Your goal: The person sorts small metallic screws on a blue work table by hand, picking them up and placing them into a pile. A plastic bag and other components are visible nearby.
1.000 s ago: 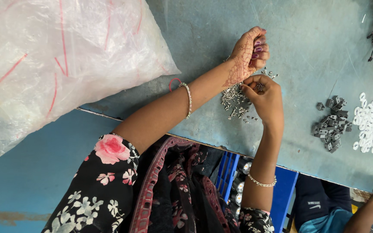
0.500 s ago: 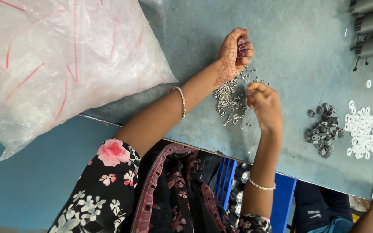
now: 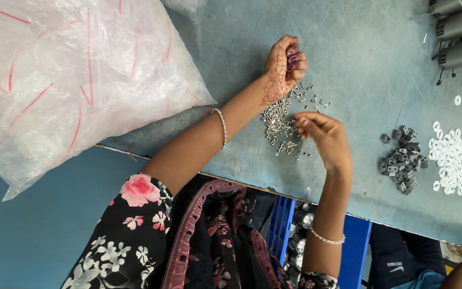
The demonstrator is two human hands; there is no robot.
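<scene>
the big clear plastic bag (image 3: 76, 80) with red streaks is lying at the far left, while the left hand (image 3: 283, 64) is staying curled shut, apparently on small screws (image 3: 282, 126) from the table's pile. the right hand (image 3: 324, 136) is now drifting off it, fingers loosely together, and dark clips (image 3: 402, 163) and white washers (image 3: 453, 158) are sitting further right.

A blue-grey worktop (image 3: 359, 48) carried the parts. At its left lay a large clear plastic bag (image 3: 76, 80) with red streaks. Near the middle lay a scatter of small silver screws (image 3: 282, 120). To the right, a heap of small dark grey pieces (image 3: 402, 160) lay just beside a patch of white rings (image 3: 453, 158). Grey cylindrical housings (image 3: 458, 27) lay at the upper right corner.
</scene>
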